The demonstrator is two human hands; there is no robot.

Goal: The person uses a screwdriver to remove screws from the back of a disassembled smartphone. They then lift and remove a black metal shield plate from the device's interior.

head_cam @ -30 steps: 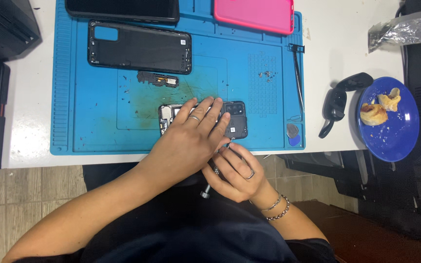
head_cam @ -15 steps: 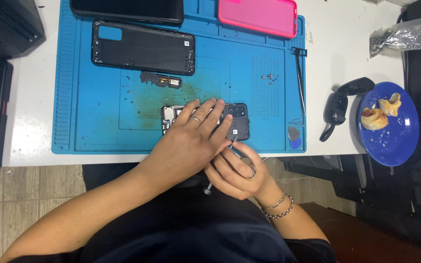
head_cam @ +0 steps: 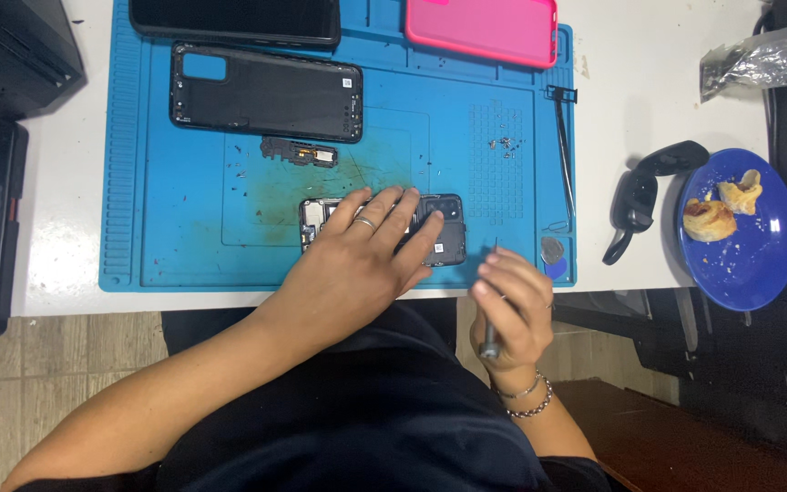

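An opened black phone (head_cam: 444,228) lies near the front edge of the blue work mat (head_cam: 175,237). My left hand (head_cam: 362,260) lies flat on it, fingers spread, a ring on one finger, covering most of the phone. My right hand (head_cam: 507,305) is just off the mat's front edge to the right of the phone, its fingers closed around a thin metal screwdriver (head_cam: 489,344) that points downward. A bracelet sits on that wrist.
On the mat lie a black phone back frame (head_cam: 266,91), a small black part (head_cam: 300,151), several tiny screws (head_cam: 503,142), a pink case (head_cam: 483,27), a dark phone (head_cam: 234,18) and tweezers (head_cam: 564,150). Black sunglasses (head_cam: 644,196) and a blue plate with pastry (head_cam: 740,232) sit right.
My right hand has drawn away from the phone, to the right and toward me, with the screwdriver. My left hand stays pressed on the phone.
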